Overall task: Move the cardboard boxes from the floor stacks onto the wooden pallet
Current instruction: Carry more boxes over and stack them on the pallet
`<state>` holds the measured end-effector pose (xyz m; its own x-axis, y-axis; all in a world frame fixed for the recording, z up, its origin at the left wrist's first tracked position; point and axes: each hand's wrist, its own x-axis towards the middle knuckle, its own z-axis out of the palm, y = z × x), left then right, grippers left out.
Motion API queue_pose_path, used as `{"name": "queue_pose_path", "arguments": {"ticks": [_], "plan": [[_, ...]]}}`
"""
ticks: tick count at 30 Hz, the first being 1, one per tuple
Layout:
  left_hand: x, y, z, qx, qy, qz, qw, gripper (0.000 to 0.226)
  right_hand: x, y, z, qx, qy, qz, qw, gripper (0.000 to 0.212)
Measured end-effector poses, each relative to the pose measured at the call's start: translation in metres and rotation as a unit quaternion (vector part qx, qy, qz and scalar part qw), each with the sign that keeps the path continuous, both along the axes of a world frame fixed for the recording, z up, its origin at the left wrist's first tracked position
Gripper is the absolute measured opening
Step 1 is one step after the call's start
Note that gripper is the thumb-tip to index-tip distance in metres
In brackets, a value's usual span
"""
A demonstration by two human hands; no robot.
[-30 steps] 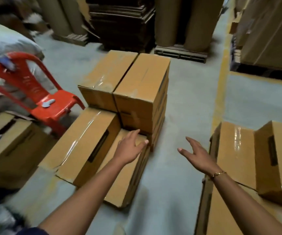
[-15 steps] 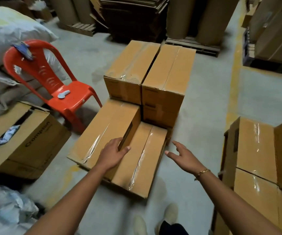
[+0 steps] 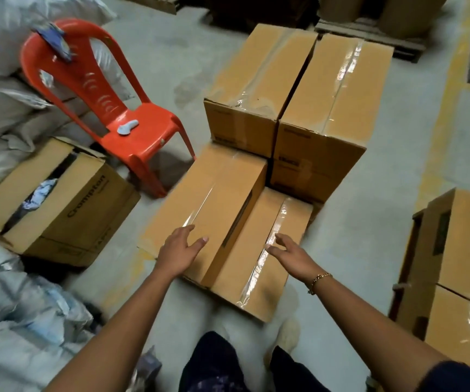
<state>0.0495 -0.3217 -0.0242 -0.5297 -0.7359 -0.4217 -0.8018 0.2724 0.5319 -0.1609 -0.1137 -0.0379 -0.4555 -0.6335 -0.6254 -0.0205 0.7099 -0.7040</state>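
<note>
Both of your hands have come down closer to the near boxes since a moment ago. Your left hand is over the taller near box, fingers spread; your right hand is over the low box just beside it, fingers spread too. You cannot tell whether either hand touches cardboard. Four box tops show in this group on the floor, two belonging to the back stacks. One red chair and one open box stand at your left; stacked boxes sit at your right.
</note>
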Motion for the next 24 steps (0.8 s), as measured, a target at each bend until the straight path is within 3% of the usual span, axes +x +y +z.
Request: {"name": "queue_pose_path", "arguments": {"ticks": [7,14,24], "plan": [[0.029,-0.105,-0.046,0.004,-0.060,-0.023,0.998,0.062,0.045,-0.080,-0.061,0.043,-0.069,-0.049,0.995,0.071],[0.029,-0.213,-0.124,0.024,-0.094,-0.067,0.993,0.066,0.087,-0.165,-0.136,0.085,-0.109,-0.191,0.972,0.080],[0.011,-0.265,-0.210,0.216,-0.064,0.050,0.973,0.083,0.109,-0.205,-0.195,0.124,-0.137,-0.286,0.940,0.105]]}}
